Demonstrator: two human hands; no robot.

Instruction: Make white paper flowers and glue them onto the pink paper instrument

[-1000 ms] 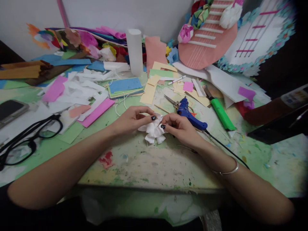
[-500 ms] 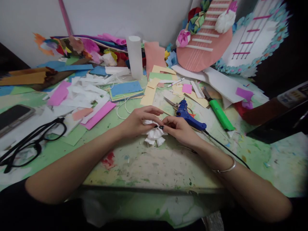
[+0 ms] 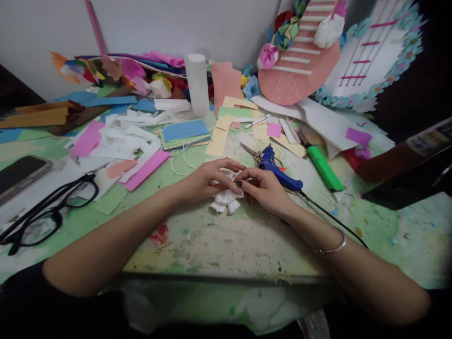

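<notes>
The paint-stained table (image 3: 219, 245) spans the frame, with a pink paper guitar (image 3: 296, 82) at the upper right and a white paper guitar (image 3: 376, 61) beside it. Black glasses (image 3: 56, 214) lie at the left. At the centre, the hands come together over the flower: the left hand (image 3: 203, 181) curves its fingers over the top, its thumb hidden, so its grip cannot be told; the right hand (image 3: 270, 190) pinches thumb and forefinger at the right edge. A green-handled knife (image 3: 323, 165) lies right of centre, a phone (image 3: 23, 176) at the far left, and a white roll (image 3: 197, 87) stands at the upper centre. The blue glue gun (image 3: 278, 174) lies just beyond the right hand. The white flower (image 3: 226, 202) is at the centre, partly covered by fingers. A thin bracelet (image 3: 342, 242) circles the right wrist.
</notes>
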